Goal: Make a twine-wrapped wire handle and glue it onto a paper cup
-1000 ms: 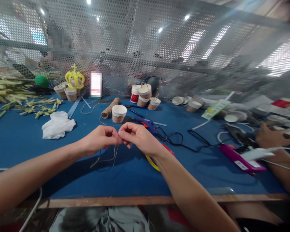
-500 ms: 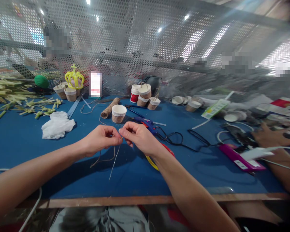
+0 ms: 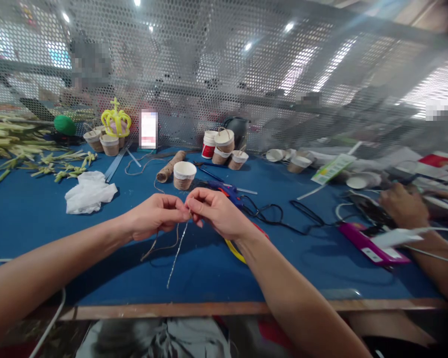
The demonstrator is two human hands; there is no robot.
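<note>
Left hand [image 3: 155,216] and right hand [image 3: 218,213] together, pinching twine [image 3: 176,253] between them; pale end hangs below, pinched part hidden. Print on green card [image 3: 332,168], beyond right hand, too small to read. Tabletop [image 3: 209,278] extends below hands to wooden edge [image 3: 164,312]. Right forearm [image 3: 283,278] partly covers red-yellow ring [image 3: 236,252].

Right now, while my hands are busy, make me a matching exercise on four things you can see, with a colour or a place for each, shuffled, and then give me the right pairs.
Things:
1. Twisted strand
2. Crown
3. Power strip
4. Cup nearest the left hand

Colours and places:
A. Yellow
B. Beside the twine roll
C. Hanging down from between the left hand and right hand
D. Purple

Right pairs: 1-C, 2-A, 3-D, 4-B.
</note>
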